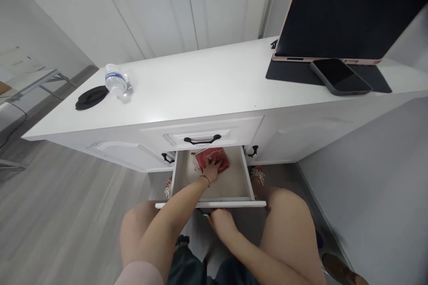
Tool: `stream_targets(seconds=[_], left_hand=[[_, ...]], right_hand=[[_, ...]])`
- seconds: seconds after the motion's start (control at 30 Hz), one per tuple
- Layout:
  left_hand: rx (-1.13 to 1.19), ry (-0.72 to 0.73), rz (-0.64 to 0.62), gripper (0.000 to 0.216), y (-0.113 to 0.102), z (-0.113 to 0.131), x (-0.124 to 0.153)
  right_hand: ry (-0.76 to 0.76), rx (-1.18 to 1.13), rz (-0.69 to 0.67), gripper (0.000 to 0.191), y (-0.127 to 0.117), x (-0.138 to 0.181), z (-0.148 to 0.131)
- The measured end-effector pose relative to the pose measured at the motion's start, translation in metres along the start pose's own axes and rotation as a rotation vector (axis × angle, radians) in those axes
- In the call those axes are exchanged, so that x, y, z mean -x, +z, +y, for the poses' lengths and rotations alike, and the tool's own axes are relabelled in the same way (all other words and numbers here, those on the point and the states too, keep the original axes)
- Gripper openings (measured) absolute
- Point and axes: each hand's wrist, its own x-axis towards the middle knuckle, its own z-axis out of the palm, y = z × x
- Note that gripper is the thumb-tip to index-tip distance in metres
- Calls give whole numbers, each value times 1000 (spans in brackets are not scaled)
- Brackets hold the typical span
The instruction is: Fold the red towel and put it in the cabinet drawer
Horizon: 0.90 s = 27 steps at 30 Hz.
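Observation:
A white drawer (245,178) is pulled out from the low white cabinet (200,89). Inside it, at the back, lies a red packet (214,156). My left hand (211,170) reaches into the drawer and rests on the red packet, fingers spread over it. My right hand (222,221) is below the drawer's front panel, fingers curled up under its edge, where the handle is hidden. My knees are on either side of the drawer.
On the cabinet top lie a water bottle (116,79) on its side, a black lid (91,97), a phone (341,76) and a tablet (351,13) on a dark mat. A shut drawer with a black handle (202,140) sits above. A wall stands at right.

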Motion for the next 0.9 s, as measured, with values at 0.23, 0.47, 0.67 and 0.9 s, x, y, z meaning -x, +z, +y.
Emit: stream_targets(seconds=[0.23, 0.47, 0.67, 0.9], left_hand=[[-81, 50, -7, 63, -1, -1, 6], [-74, 199, -137, 59, -9, 14, 34], [-7, 159, -224, 52, -22, 18, 59], [-1, -91, 37, 41, -62, -3, 102]], right_hand=[[-4, 16, -8, 33, -4, 3, -2], [-7, 41, 32, 30, -2, 7, 0], [-35, -13, 126, 30, 2, 3, 10], [-39, -53, 180, 26, 0, -6, 13]])
